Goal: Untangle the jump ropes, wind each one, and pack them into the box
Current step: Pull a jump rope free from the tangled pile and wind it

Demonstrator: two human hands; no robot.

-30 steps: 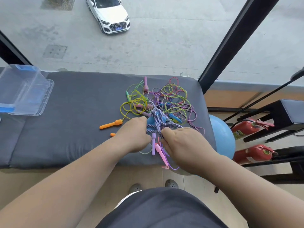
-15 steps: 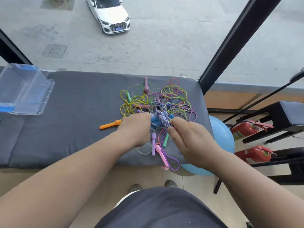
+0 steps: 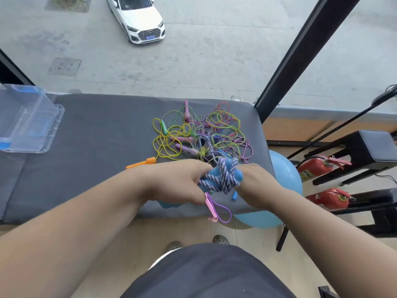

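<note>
Both hands, left hand (image 3: 178,183) gripping and right hand (image 3: 255,186) seemingly pinching, have hoisted the blue-handled braided rope (image 3: 221,177) off the tangle (image 3: 204,134) on the grey cushion (image 3: 96,147) where it lay a second ago, so one rope looks nearly free, strands trailing back, clear box (image 3: 28,121) waiting far left.

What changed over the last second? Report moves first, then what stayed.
The left grip and right grip, holding the blue-handled jump rope throughout, lifted it off the bench cushion and pulled it toward the person, its braided cord trailing back into the tangled pile. Nothing was let go. The orange handle, pink handle at the edge and clear box stayed put.
</note>
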